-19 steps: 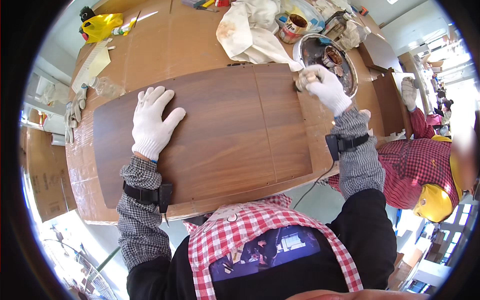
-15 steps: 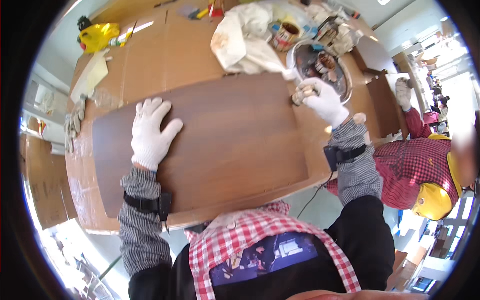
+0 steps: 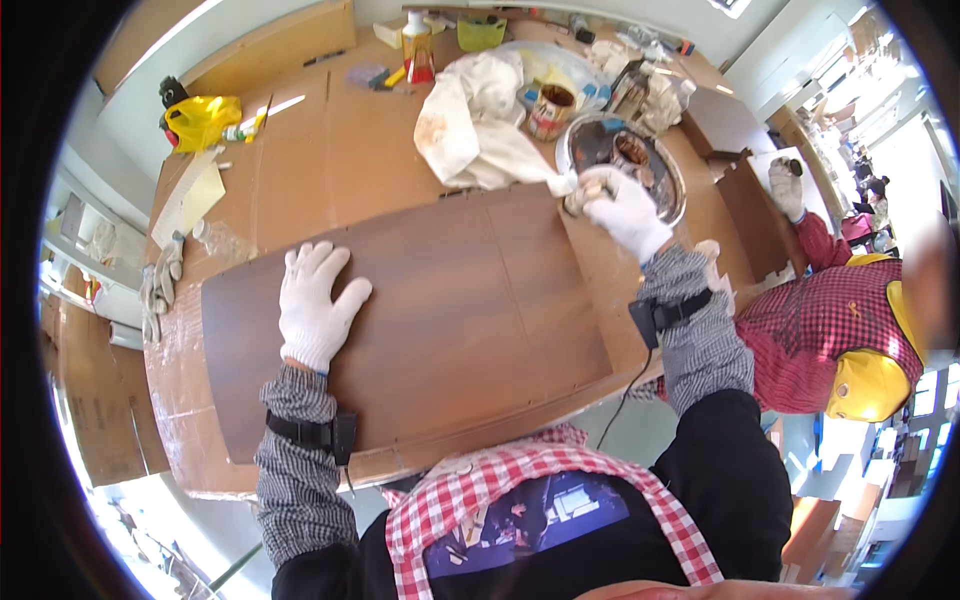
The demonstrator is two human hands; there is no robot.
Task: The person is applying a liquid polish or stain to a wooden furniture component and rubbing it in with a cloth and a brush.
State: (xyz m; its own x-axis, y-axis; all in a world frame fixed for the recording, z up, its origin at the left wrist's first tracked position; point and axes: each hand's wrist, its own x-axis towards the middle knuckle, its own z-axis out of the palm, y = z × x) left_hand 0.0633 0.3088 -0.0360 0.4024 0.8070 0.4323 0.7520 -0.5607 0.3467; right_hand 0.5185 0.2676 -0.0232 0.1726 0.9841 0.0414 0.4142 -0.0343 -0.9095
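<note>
A flat dark-brown wooden panel (image 3: 430, 340) lies in front of me on the cardboard-covered table. My left hand (image 3: 320, 305), in a white knit glove, rests flat on its left part with the fingers spread. Beyond the panel's far right corner, my gloved right hand (image 3: 625, 213) is closed around a small brownish stained wad (image 3: 580, 198); the fingers partly hide it. Just past that hand stands a round tray (image 3: 668, 207) with dark residue and a stained cup (image 3: 630, 152) in it. A white stained cloth (image 3: 465, 125) lies behind the panel.
A stained can (image 3: 552, 110) and a bottle (image 3: 417, 50) stand at the back. Grey gloves (image 3: 162, 285) and a yellow bag (image 3: 203, 122) lie at the left. On the right, a co-worker in a checked sleeve (image 3: 820, 245) works beside another brown panel (image 3: 757, 220).
My right hand has moved farther away along the panel's right side, closer to its far corner and the tray. The left hand stays on the panel. The whole view has shifted slightly.
</note>
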